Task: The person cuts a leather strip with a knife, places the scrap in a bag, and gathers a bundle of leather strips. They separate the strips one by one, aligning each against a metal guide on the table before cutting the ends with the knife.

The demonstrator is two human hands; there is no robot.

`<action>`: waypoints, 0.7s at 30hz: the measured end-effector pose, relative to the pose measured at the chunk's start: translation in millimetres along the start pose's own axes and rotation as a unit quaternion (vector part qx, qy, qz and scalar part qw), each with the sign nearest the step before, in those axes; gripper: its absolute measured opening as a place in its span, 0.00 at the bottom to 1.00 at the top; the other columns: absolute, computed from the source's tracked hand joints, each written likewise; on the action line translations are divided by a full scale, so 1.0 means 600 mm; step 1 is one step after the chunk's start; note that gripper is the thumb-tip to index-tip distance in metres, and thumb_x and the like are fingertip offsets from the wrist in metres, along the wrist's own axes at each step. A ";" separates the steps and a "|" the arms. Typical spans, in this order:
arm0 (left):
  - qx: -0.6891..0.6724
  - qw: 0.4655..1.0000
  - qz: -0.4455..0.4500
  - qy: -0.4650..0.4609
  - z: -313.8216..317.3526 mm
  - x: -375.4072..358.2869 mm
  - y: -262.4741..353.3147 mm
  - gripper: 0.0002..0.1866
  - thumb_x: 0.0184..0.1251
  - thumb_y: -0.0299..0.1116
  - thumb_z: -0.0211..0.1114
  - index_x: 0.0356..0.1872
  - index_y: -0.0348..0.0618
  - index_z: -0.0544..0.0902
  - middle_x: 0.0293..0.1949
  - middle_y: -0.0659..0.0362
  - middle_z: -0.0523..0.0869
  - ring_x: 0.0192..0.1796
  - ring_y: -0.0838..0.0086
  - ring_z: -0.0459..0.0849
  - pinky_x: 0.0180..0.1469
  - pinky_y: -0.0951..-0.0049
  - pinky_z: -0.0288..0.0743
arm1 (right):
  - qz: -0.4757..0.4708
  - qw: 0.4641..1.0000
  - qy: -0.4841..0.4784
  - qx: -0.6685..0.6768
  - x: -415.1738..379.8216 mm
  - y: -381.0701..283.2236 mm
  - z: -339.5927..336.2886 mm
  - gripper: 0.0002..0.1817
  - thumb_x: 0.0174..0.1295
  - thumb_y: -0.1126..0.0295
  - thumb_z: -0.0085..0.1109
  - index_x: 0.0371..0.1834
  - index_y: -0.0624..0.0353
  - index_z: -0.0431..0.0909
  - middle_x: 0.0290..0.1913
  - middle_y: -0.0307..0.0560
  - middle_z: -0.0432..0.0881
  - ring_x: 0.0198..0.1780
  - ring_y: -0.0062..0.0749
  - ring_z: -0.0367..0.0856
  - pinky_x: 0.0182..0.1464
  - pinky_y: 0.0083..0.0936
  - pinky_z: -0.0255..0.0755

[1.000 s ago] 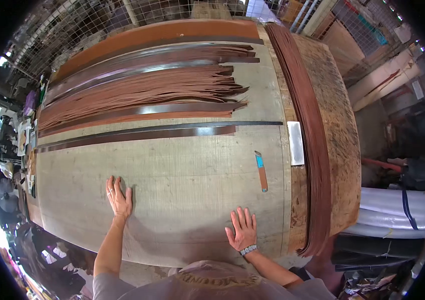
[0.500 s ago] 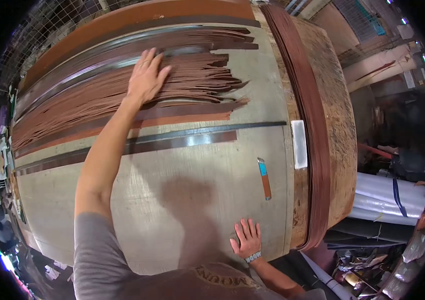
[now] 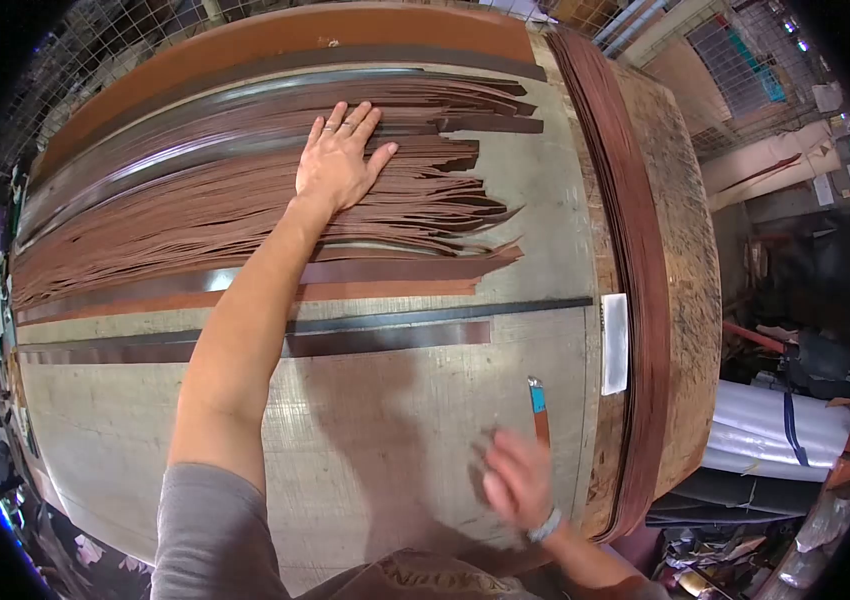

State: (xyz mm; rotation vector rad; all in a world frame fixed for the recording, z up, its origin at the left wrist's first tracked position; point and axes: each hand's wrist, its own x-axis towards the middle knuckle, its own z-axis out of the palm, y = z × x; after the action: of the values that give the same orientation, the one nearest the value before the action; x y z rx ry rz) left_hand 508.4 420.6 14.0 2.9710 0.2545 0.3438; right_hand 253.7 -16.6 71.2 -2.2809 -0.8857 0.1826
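My left hand [image 3: 340,160] lies with fingers spread on a bundle of long brown leather strips [image 3: 195,205], whose ragged ends stick out to the right. My right hand [image 3: 520,480] hovers low over the board [image 3: 385,440], smeared by motion, and overlaps the lower end of a cutter knife [image 3: 539,400] with a blue and brown handle. Between my two hands, a long dark straight bar [image 3: 425,320] runs across the board, with a single flat brown strip [image 3: 415,338] along its near edge.
More brown strips [image 3: 625,260] hang over the worn wooden end [image 3: 680,300] of the bench. Beside them lies a white rectangular block [image 3: 614,345]. Wrapped rolls [image 3: 770,425] are stacked to the right, and wire mesh [image 3: 95,60] stands behind.
My left hand has slid right along the strips, fingers still spread. My right hand has left its flat rest on the board and moved up beside the knife. The view has shifted slightly.
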 end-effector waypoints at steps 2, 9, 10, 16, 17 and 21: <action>-0.012 1.000 0.006 0.002 -0.007 -0.002 0.001 0.34 0.81 0.61 0.48 0.79 0.53 0.68 0.80 0.62 0.67 0.83 0.62 0.58 0.85 0.57 0.47 | -0.031 0.995 0.098 -0.005 0.142 0.043 -0.016 0.19 0.64 0.73 0.62 0.59 0.62 0.82 0.61 0.59 0.83 0.63 0.55 0.80 0.67 0.49 0.68; -0.032 0.998 0.026 0.041 -0.011 -0.012 0.002 0.29 0.79 0.55 0.55 0.72 0.51 0.76 0.74 0.58 0.75 0.77 0.58 0.67 0.82 0.56 0.55 | -0.089 0.955 0.277 -0.054 0.615 0.220 -0.030 0.18 0.70 0.65 0.61 0.60 0.60 0.82 0.63 0.56 0.83 0.64 0.55 0.79 0.66 0.46 0.72; -0.038 0.998 0.028 0.049 -0.010 -0.011 0.002 0.28 0.79 0.54 0.57 0.71 0.50 0.77 0.73 0.58 0.76 0.76 0.57 0.68 0.81 0.56 0.57 | -0.078 0.956 0.265 -0.096 0.647 0.245 -0.019 0.19 0.69 0.65 0.62 0.61 0.58 0.82 0.64 0.54 0.81 0.66 0.53 0.77 0.67 0.47 0.70; -0.043 0.998 0.006 0.048 -0.006 -0.002 -0.003 0.37 0.76 0.59 0.58 0.77 0.49 0.69 0.70 0.52 0.75 0.72 0.56 0.70 0.75 0.55 0.63 | -0.014 0.959 0.153 -0.237 0.687 0.276 0.007 0.18 0.63 0.65 0.69 0.57 0.48 0.83 0.62 0.46 0.78 0.68 0.46 0.70 0.72 0.48 0.61; -0.024 0.999 -0.013 0.028 -0.010 0.001 -0.001 0.39 0.75 0.62 0.57 0.78 0.48 0.67 0.70 0.51 0.74 0.72 0.56 0.69 0.74 0.55 0.63 | -0.012 0.957 0.155 -0.247 0.688 0.277 0.008 0.16 0.62 0.65 0.70 0.53 0.49 0.84 0.61 0.45 0.78 0.66 0.45 0.70 0.71 0.48 0.62; 0.030 0.998 -0.052 -0.026 -0.012 0.021 0.005 0.47 0.73 0.71 0.52 0.82 0.47 0.61 0.71 0.48 0.70 0.72 0.55 0.67 0.73 0.54 0.60 | -0.038 0.948 0.185 -0.258 0.679 0.290 0.008 0.07 0.61 0.67 0.71 0.40 0.51 0.84 0.55 0.42 0.79 0.62 0.43 0.72 0.67 0.47 0.64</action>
State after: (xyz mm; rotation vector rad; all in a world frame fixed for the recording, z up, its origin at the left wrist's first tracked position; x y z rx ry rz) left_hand 519.4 420.7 24.0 3.0061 0.4201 0.2515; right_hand 656.8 153.5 0.1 -2.6193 -0.8883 -0.5586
